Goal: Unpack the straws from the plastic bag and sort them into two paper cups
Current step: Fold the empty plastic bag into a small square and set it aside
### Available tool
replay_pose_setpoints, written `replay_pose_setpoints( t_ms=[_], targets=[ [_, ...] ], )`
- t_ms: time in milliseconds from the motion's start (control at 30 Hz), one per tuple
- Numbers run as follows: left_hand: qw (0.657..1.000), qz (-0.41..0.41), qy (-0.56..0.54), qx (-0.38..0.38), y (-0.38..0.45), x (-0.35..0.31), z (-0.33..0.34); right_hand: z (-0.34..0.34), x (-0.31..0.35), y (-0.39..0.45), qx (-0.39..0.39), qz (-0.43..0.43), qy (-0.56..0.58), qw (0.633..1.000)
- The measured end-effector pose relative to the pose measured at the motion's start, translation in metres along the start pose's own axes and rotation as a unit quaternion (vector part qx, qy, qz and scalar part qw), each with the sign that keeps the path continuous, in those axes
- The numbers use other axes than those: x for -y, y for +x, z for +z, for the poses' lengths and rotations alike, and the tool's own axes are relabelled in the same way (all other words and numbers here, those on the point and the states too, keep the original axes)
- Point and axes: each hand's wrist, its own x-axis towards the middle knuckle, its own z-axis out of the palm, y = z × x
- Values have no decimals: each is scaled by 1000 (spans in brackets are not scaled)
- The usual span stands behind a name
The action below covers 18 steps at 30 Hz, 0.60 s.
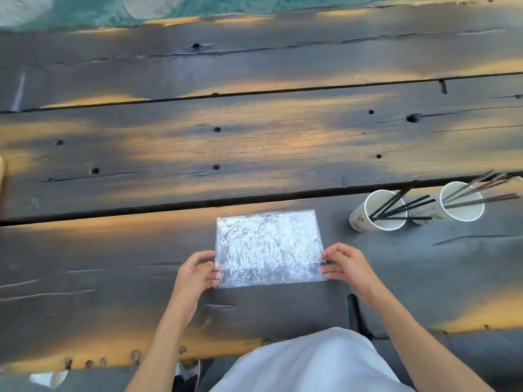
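Two bare hands grip a crinkled clear plastic bag (268,247) that lies flat on the dark wooden plank table (254,154). Left hand (198,271) is pinched shut on the bag's near left corner, thumb on top and fingers curled at the edge. Right hand (343,264) is pinched shut on the near right edge in the same manner. The bag spans the gap between the hands and extends away from them; it appears flattened, with nothing seen inside. Beyond and to the right of the right hand, well apart from it, stand two white paper cups side by side. The nearer paper cup (379,210) holds black straws (402,206) leaning rightward over its rim. The farther paper cup (461,202) holds thinner dark straws (481,190), also leaning right. A white garment (311,363) shows below the forearms at the table's near edge.
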Motion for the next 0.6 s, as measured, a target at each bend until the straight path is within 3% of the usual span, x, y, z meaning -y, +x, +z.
replay_pose_setpoints(
  t_ms=[333,533,600],
  targets=[
    [999,-3,17,-34,-3,19,9,-4,-31,-8,-38,10,-22,999],
    [975,95,161,-119,-11,35,17,2,-41,-11,-52,14,-41,998],
    [967,121,194,-116,-18,38,28,12,-42,-14,-49,12,-45,998]
  ],
)
